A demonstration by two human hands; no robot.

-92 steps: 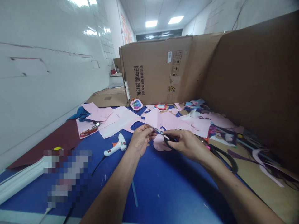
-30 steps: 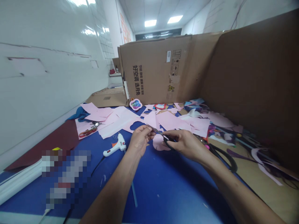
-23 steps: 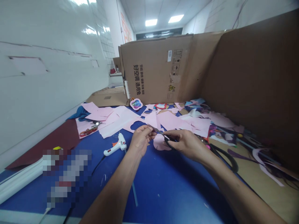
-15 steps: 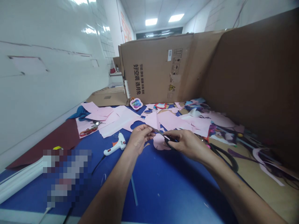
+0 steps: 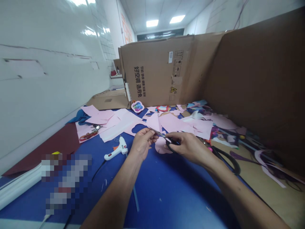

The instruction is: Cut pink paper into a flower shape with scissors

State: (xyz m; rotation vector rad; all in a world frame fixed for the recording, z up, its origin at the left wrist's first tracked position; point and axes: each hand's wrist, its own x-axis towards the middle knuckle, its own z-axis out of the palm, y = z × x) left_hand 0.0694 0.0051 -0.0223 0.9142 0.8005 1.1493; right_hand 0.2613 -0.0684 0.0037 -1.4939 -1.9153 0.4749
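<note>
The right hand (image 5: 187, 143) grips black-handled metal scissors (image 5: 162, 135); the left hand (image 5: 141, 141) is closed in a pinch beside the blades, but what it pinches is too small to identify. A scalloped pink paper piece (image 5: 161, 146) lies on the glossy blue counter (image 5: 154, 190), below the scissors. Caution: a blade slip may nick the left hand, given its closeness. A leftward swing of the left arm may knock the white plastic glue gun (image 5: 122, 146) just beside it. Loose pink paper sheets (image 5: 172, 122) and the upright brown cardboard box (image 5: 154, 70) limit forward reach; working room lies between the forearms.
</note>
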